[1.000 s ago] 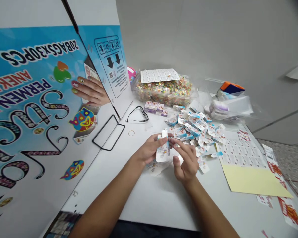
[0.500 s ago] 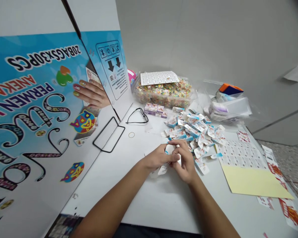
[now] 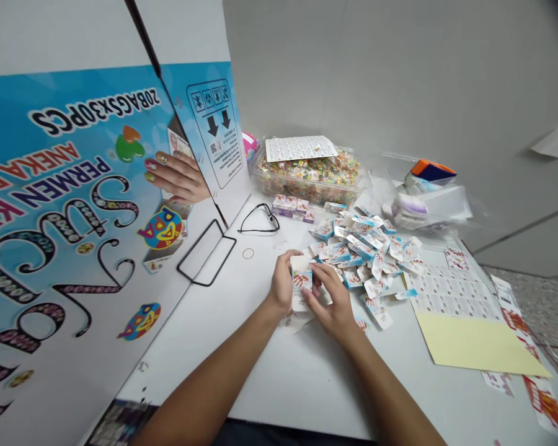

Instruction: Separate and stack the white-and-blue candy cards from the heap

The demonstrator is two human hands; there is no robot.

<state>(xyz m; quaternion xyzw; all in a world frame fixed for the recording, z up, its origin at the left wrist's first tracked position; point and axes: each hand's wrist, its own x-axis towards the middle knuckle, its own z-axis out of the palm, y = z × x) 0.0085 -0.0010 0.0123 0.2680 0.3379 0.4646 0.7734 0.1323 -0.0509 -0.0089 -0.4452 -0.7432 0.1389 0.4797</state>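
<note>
My left hand (image 3: 281,286) and my right hand (image 3: 331,301) together grip a small white and blue paper box (image 3: 301,280) just above the white table (image 3: 279,371). Fingers of both hands are pinched round its sides. Under my hands lie a few flat printed box blanks (image 3: 294,319). A heap of several flat blue and white box blanks (image 3: 367,248) spreads just right of and behind my hands.
A big blue printed carton (image 3: 74,204) stands at the left. A clear tub of coloured sweets (image 3: 309,172) with a sticker sheet on top sits behind. Folded small boxes (image 3: 292,206), eyeglasses (image 3: 259,218), a rubber band (image 3: 248,253), plastic bags (image 3: 428,201), a yellow sheet (image 3: 469,334) also lie here.
My hands pressed down together over the box half a second ago. Now they hold it upright, its printed face towards me, slightly further left.
</note>
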